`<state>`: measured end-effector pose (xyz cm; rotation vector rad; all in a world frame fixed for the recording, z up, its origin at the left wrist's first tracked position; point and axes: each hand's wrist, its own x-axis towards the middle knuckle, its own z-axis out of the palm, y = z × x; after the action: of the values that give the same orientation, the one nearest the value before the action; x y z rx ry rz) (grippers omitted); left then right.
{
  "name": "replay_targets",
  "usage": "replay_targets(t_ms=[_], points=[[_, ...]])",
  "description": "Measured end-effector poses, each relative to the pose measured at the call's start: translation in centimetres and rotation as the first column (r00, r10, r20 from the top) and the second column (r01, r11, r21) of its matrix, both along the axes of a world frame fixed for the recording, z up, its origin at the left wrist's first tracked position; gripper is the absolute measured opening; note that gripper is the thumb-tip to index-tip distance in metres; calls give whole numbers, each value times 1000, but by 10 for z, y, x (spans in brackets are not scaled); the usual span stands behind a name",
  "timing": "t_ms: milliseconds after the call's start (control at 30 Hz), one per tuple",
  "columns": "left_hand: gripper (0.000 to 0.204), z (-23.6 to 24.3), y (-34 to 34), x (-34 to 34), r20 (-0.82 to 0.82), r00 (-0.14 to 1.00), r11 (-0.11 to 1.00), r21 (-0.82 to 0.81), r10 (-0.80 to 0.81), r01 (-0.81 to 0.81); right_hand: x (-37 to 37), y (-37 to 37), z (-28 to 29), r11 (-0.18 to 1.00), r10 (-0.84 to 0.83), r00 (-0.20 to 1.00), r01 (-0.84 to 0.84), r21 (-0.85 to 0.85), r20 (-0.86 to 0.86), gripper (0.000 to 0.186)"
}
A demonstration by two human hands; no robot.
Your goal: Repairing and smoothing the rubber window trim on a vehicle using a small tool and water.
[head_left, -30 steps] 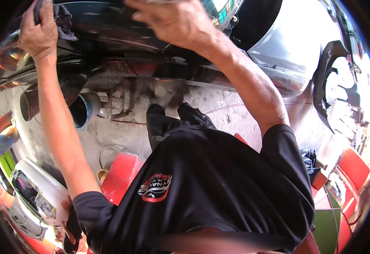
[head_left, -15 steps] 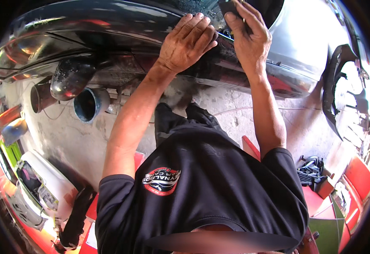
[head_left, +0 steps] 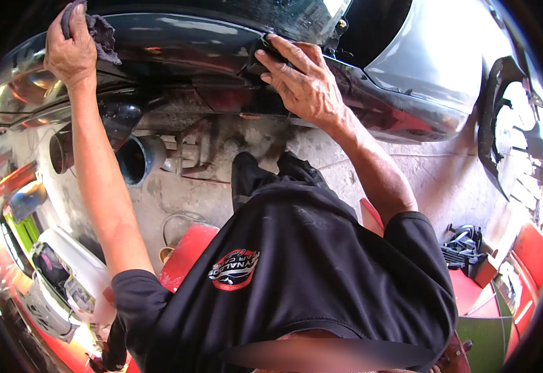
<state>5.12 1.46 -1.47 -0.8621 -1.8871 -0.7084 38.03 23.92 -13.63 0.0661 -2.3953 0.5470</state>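
A car workshop: a car (head_left: 178,31) lines the concrete floor's (head_left: 423,177) far edge, a loose car part (head_left: 486,133) its right edge.

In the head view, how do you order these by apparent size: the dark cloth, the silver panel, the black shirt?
1. black shirt
2. silver panel
3. dark cloth, held by the left hand

Strong light bleaches the right side, glare streaks the dark car panel (head_left: 178,42), shadow lies beneath it, and fisheye distortion bends the edges
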Motion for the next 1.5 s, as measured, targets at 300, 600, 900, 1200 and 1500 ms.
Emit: replay_targets(t_ms=[300,600,900,1200,1500], points=[[29,-10,-1,-11,-75,997,999,33,-5,7,-12,2,-1,993,-12,1000,14,119,-12,36],[28,-9,-2,-11,-82,997,999,47,6,-2,-13,5,1,995,-1,1000,3,100,-21,38],[34,-12,-7,-11,-77,997,998,61,4,1,-46,-10,18,984,57,998,-55,171,-6,41],[38,-15,-5,-14,-84,996,996,91,31,-23,-56,-12,25,988,110,994,-107,115,-21,37],[37,-15,-6,-14,-114,993,998,60,26,-19,-54,-7,25,988,122,992,-119,103,-28,37]])
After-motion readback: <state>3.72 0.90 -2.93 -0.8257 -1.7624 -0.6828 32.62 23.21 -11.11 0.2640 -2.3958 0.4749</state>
